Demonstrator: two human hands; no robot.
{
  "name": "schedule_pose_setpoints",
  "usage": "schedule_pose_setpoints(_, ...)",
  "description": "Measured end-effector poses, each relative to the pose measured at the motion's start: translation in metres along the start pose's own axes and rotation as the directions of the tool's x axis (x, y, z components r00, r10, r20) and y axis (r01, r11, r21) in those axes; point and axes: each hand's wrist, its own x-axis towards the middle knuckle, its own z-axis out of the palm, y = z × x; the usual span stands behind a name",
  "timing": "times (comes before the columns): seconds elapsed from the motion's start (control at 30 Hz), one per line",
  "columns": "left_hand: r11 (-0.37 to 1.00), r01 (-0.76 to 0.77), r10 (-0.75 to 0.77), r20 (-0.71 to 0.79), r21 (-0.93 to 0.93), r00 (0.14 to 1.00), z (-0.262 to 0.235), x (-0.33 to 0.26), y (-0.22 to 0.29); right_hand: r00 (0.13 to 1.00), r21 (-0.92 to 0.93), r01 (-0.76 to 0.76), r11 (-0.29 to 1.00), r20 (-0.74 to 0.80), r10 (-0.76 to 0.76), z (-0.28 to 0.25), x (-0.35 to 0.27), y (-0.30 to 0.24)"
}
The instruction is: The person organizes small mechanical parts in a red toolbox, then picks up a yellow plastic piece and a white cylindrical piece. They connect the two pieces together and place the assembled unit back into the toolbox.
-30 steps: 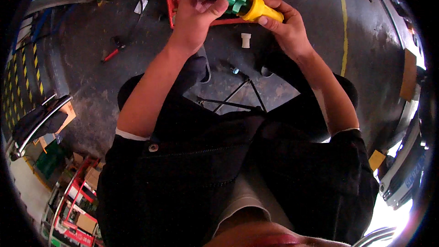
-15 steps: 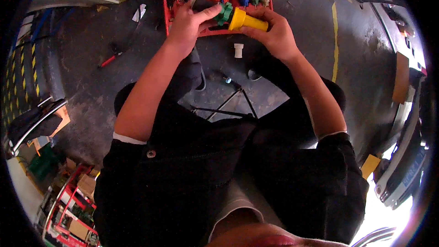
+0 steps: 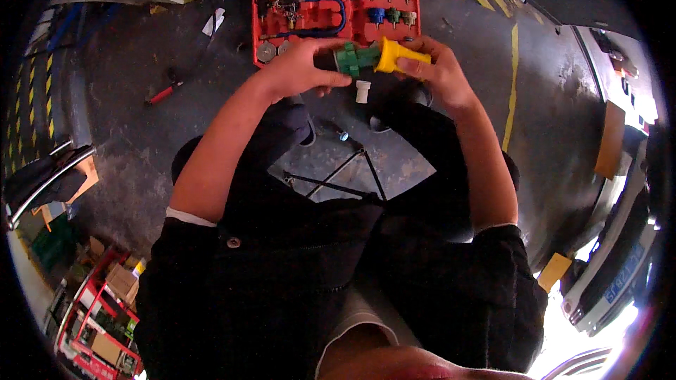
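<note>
My left hand [image 3: 299,67] grips a green ribbed cap [image 3: 352,58] with a dark end. My right hand [image 3: 436,70] holds a yellow cone-shaped adapter [image 3: 394,55] whose wide end meets the green cap. Both pieces are held together above the concrete floor, just in front of an open red case [image 3: 338,7] of coloured caps, a gauge and a blue hose. A small white tube [image 3: 362,90] lies on the floor below my hands.
A red-handled tool [image 3: 163,93] lies on the floor at left. Thin black rods [image 3: 345,176] lie between my legs. Yellow floor lines [image 3: 512,91] run at right. A white car [image 3: 620,267] stands at right, red shelving [image 3: 91,309] at lower left.
Both hands with the green and yellow pieces have shifted lower in view, away from the red case, which now shows more fully. The two pieces stay joined.
</note>
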Motion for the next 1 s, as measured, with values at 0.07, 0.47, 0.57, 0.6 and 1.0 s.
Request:
schedule_pose_setpoints(0.07,0.991,0.130,-0.132,0.056,0.030,0.990,-0.002,0.005,-0.012,0.997,-0.039,-0.068,0.997,0.016,0.069,0.004,-0.003,0.014)
schedule_pose_setpoints(0.47,0.557,0.139,0.066,-0.211,0.819,0.975,-0.025,0.079,-0.137,0.972,-0.638,0.113,0.762,-0.089,-0.219,-0.001,-0.010,0.024)
schedule_pose_setpoints(0.57,0.541,0.264,0.075,-0.358,0.798,0.931,-0.045,0.140,-0.165,0.976,-0.638,0.116,0.761,-0.068,-0.206,-0.002,-0.016,0.009)
schedule_pose_setpoints(0.6,0.574,0.347,0.088,-0.477,0.742,0.874,-0.044,0.163,-0.172,0.977,-0.642,0.121,0.757,-0.060,-0.206,-0.007,-0.017,0.013)
schedule_pose_setpoints(1.0,0.744,0.490,0.099,-0.801,0.454,0.591,-0.013,0.328,-0.209,0.988,-0.667,-0.015,0.745,-0.125,-0.092,-0.023,-0.010,0.023)
